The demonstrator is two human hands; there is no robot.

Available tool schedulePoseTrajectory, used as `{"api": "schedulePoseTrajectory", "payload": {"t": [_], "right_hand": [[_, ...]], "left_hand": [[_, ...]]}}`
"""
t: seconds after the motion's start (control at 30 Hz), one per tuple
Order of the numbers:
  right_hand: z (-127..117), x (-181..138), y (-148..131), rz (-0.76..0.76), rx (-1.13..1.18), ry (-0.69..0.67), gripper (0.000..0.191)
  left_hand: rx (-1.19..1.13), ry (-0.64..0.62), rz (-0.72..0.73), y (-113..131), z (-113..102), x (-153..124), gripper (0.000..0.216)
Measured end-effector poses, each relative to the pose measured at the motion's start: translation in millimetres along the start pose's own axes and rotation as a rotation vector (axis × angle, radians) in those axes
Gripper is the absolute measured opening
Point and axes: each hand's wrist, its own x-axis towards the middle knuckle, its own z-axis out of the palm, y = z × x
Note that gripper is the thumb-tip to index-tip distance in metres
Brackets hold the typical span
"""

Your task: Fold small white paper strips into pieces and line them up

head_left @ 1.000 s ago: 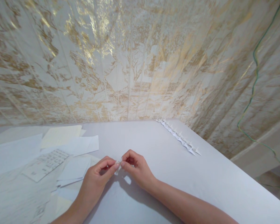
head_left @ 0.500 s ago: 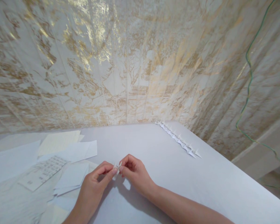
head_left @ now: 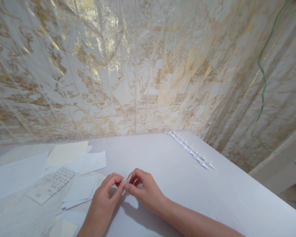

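Note:
A small folded piece of white paper (head_left: 124, 180) is pinched between my two hands, just above the white table (head_left: 143, 154). My left hand (head_left: 107, 194) is closed on it from the left, thumb and forefinger together. From the right, my right hand (head_left: 144, 186) grips it in the same way, the thumbs almost touching. Fingers cover most of the paper, so its exact shape is hard to make out. Farther off to the right lie rows of small pointed folded-paper pieces (head_left: 191, 151), set close together along a slant.
Loose paper sheets (head_left: 76, 189) are spread over the left side, with a printed slip (head_left: 51, 185) among them. Behind the table rises a wall with a gold-patterned covering (head_left: 118, 82). A green cord (head_left: 263, 95) hangs at the right, beyond the table's edge.
My hands have drawn closer together around the folded paper, and less of it shows between the fingers. The whole view has shifted slightly.

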Motion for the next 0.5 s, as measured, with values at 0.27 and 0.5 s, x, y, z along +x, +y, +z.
{"api": "schedulePoseTrajectory", "payload": {"t": [0.27, 0.5], "right_hand": [[-5.3, 0.3, 0.9, -0.018, -0.131, 0.024, 0.011], [-12.1, 4.6, -0.3, -0.070, -0.106, 0.026, 0.010]], "left_hand": [[-0.036, -0.002, -0.044, -5.9, 1.5, -2.0, 0.028], [-0.138, -0.051, -0.153, -17.5, -6.1, 3.7, 0.034]]}}
